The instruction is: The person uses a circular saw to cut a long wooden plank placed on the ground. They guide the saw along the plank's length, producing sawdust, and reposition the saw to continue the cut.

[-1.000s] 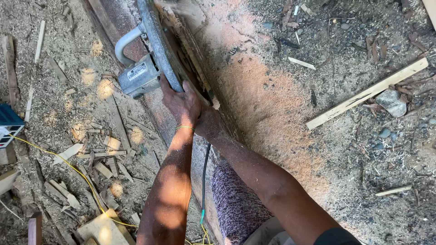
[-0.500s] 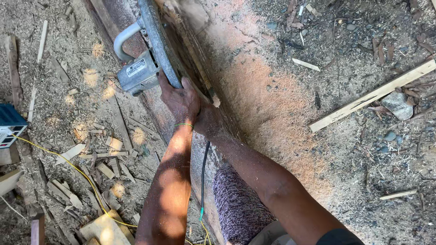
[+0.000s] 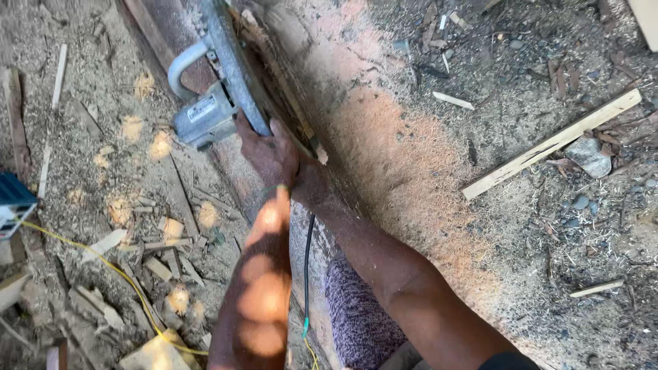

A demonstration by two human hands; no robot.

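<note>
I see bare ground (image 3: 562,274) strewn with sawdust, wood scraps and a pale slat (image 3: 552,145). My left hand (image 3: 271,154) and right hand (image 3: 308,179) clamp together on the grey power saw (image 3: 219,96), which sits on the long plank (image 3: 179,34); a blue box (image 3: 12,205) lies far left.

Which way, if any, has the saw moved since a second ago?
No. The saw sits where it was against the pale wooden strip on the ground.

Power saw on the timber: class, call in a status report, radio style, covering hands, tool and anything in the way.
Both hands, left and right, gripping power saw. Saw riding the long timber. Black cord hanging between forearms; sawdust piled alongside.
</note>
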